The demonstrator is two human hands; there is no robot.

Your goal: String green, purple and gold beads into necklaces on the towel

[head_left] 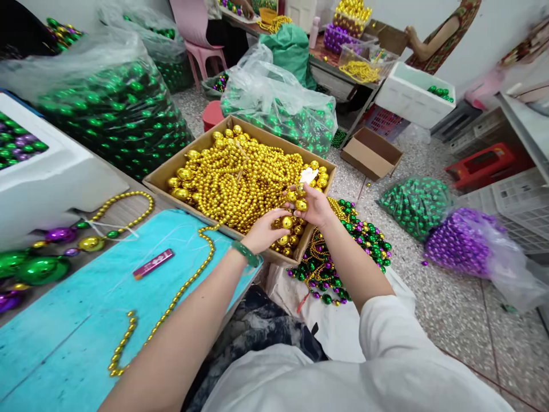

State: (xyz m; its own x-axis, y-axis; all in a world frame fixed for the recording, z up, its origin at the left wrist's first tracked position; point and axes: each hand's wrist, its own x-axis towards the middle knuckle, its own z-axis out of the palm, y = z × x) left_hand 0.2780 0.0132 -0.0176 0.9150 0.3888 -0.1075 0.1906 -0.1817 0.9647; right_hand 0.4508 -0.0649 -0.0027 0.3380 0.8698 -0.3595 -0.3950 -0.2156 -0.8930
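Observation:
A cardboard box (274,142) full of gold bead strings (244,177) stands in front of me, with larger gold balls along its two ends. Over the box's right end, my right hand (316,206) has its fingers curled round large gold beads (301,205). My left hand (266,230), a green bangle on its wrist, is just below and to the left, closed on a gold bead (287,222). Its fingertips are partly hidden. A white scrap (307,175) lies beyond the right hand. One gold strand (189,280) trails from the box over the turquoise board (86,349).
A dark red packet (153,264) lies on the board. Large coloured beads (43,269) sit at left. Mixed bead strings (343,269) pile up right of the box. Bags of green beads (107,109) and purple beads (457,243) stand around. Another person's arm (437,40) shows at the back table.

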